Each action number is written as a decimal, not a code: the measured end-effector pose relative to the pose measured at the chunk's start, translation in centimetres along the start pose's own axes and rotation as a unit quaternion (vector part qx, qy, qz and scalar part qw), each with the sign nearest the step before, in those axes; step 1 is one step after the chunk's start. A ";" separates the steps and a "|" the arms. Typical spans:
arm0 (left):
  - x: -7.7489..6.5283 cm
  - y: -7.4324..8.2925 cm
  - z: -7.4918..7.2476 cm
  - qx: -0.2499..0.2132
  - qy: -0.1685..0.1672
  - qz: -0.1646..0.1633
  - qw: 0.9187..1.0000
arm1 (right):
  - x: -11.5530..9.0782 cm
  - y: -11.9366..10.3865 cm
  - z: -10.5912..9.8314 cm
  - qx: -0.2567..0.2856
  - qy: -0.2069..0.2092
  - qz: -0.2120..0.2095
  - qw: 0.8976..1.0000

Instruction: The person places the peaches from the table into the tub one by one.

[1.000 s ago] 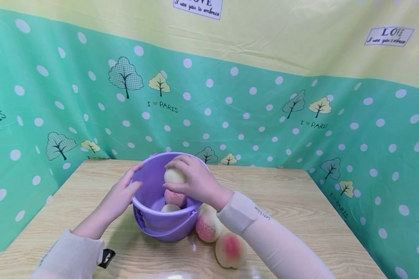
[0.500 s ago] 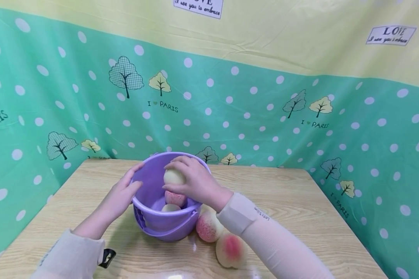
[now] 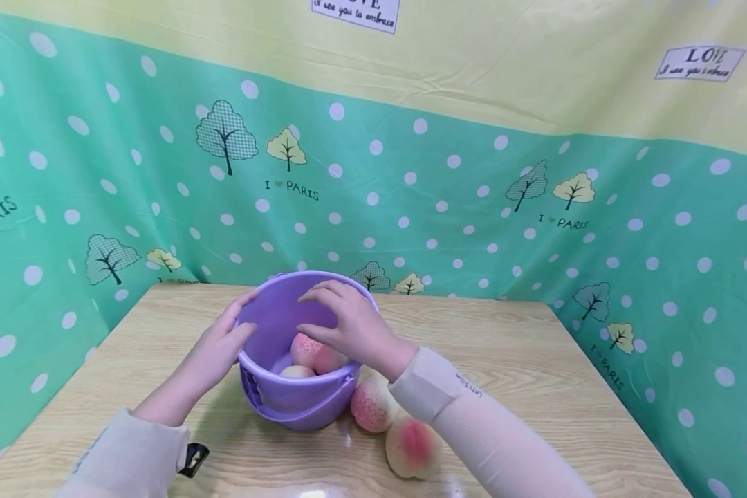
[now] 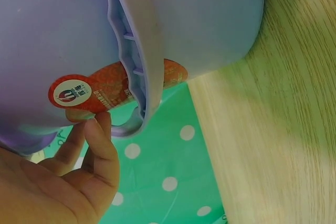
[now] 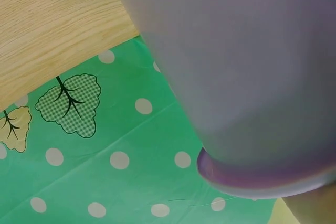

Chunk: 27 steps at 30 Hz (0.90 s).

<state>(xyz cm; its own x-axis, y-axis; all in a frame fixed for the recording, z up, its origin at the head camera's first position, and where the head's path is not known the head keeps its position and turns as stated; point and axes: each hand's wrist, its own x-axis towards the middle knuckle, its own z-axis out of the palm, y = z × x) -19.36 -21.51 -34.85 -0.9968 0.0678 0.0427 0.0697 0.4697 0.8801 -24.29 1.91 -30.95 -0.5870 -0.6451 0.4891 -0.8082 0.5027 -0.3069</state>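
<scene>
A purple bucket [image 3: 299, 401] stands on the table, its handle hanging down the near side. My left hand [image 3: 220, 342] grips its left rim; in the left wrist view, bent fingers [image 4: 102, 150] touch the outer wall by a red sticker [image 4: 113, 85]. Over the bucket's mouth my right hand [image 3: 355, 325] is held with thumb and fingers spread apart, nothing between them. Inside lie a speckled pink peach [image 3: 303, 348], a pinkish peach [image 3: 330, 360] and a pale one [image 3: 297, 371], partly hidden by the rim.
Two more peaches, a speckled one [image 3: 371, 408] and one with a red patch [image 3: 413, 449], rest on the wooden table [image 3: 504, 387] right of the bucket. A black strap end [image 3: 194, 459] shows by the left sleeve. Green dotted cloth [image 3: 436, 228] hangs around the table.
My right hand has let go of the pale peach it held, which has dropped into the bucket among the others. The left hand has stayed at the rim.
</scene>
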 end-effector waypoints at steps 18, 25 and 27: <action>0.0 -0.1 0.0 0.012 0.008 0.003 1.000 | -0.5 0.1 -0.6 0.018 0.010 0.022 1.000; 0.0 0.0 0.1 0.008 0.009 0.005 1.000 | -1.0 0.1 -0.8 0.030 0.005 0.036 0.999; 0.0 0.0 0.1 0.005 0.008 0.005 1.000 | -1.1 0.1 -0.9 0.031 0.006 0.036 0.999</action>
<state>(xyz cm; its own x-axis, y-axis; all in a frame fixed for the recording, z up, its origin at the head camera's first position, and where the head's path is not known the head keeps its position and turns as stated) -19.31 -21.44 -34.85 -0.9965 0.0588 0.0589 0.0799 0.4774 0.8750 -23.73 3.18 -30.80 -0.6441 -0.6008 0.4735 -0.7649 0.5106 -0.3927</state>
